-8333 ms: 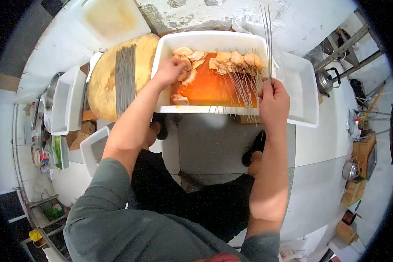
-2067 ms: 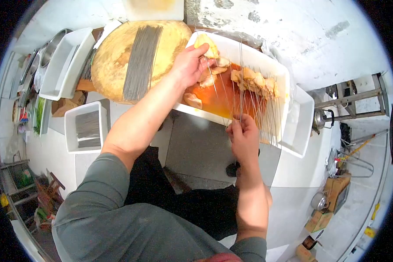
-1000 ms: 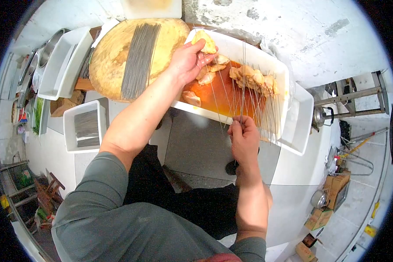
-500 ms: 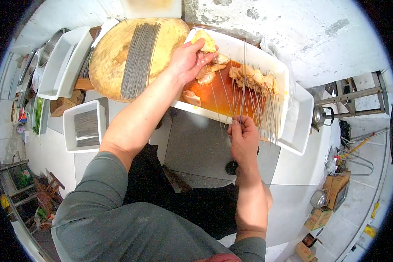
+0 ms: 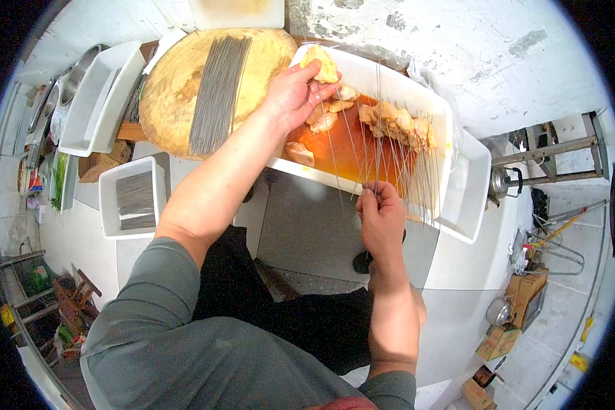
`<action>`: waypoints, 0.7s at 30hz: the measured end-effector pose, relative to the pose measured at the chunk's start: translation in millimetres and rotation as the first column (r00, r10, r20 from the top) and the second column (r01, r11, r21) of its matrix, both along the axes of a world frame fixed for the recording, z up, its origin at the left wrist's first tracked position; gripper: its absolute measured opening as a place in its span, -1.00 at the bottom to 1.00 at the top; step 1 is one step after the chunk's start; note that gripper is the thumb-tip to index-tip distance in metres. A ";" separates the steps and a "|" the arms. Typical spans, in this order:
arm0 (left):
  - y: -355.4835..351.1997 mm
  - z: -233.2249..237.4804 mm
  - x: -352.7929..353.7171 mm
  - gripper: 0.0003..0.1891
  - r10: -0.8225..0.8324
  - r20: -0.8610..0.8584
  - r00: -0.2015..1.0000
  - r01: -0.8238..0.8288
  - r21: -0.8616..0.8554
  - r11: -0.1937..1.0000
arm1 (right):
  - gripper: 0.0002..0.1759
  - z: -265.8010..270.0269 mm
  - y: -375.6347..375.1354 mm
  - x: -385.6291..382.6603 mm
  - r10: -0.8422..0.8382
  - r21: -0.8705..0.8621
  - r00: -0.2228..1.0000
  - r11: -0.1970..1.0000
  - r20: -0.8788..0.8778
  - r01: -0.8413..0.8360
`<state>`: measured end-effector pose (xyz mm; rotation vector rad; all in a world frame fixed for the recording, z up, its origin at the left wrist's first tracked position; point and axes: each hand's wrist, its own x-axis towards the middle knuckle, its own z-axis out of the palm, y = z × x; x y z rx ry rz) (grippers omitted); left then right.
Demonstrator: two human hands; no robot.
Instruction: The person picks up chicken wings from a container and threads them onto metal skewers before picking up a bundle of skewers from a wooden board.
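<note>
My left hand [image 5: 295, 97] is closed on a yellowish piece of raw chicken [image 5: 319, 66] at the back left of a white tub [image 5: 321, 172]. A thin metal skewer slants down from near those fingers. My right hand [image 5: 381, 213] pinches several metal skewers [image 5: 378, 154] over the tub's front rim, their tips pointing up and away from me. More chicken pieces [image 5: 299, 154] lie in the reddish-brown marinade [image 5: 342, 150]. On the right side of the tub, a row of skewered chicken [image 5: 400, 125] rests with its bare skewer ends leaning over the front rim.
A round wooden chopping block [image 5: 164, 96] stands left of the tub, with a bundle of skewers [image 5: 219, 96] on it. Below is a small white bin [image 5: 106, 212] holding more skewers. Another white container [image 5: 468, 222] sits to the right. A stained wall [image 5: 499, 61] rises behind.
The skewers in my right hand have tilted slightly to the left. The lower end of the skewer near my left hand has shifted a little left. Both hands stay almost in place.
</note>
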<state>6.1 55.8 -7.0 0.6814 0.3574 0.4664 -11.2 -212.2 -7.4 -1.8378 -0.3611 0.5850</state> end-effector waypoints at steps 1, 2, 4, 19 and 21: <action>0.6 -0.5 0.2 -0.71 -0.005 -0.005 1.000 0.005 0.005 1.000 | -0.83 0.5 0.2 0.0 0.004 -0.004 1.000 1.000 0.004 -0.004; 0.7 -1.2 0.2 -0.72 -0.011 -0.011 1.000 0.011 0.009 1.000 | -0.83 1.3 0.1 -0.1 0.007 -0.008 1.000 1.000 0.008 -0.007; -6.9 9.0 -2.3 -0.73 0.010 -0.059 0.998 -0.007 0.040 0.999 | -0.83 0.7 -0.3 0.6 0.010 -0.015 1.000 1.000 0.017 -0.010; -31.4 12.1 -5.7 -0.80 -0.151 -0.116 0.982 0.159 0.060 0.986 | -0.82 -3.9 12.3 4.3 -0.045 0.028 0.998 0.999 0.048 0.044; -34.3 12.5 -5.1 -0.80 -0.149 -0.126 0.981 0.159 0.069 0.985 | -0.82 -1.2 16.9 5.3 -0.078 0.031 0.997 0.997 0.024 0.077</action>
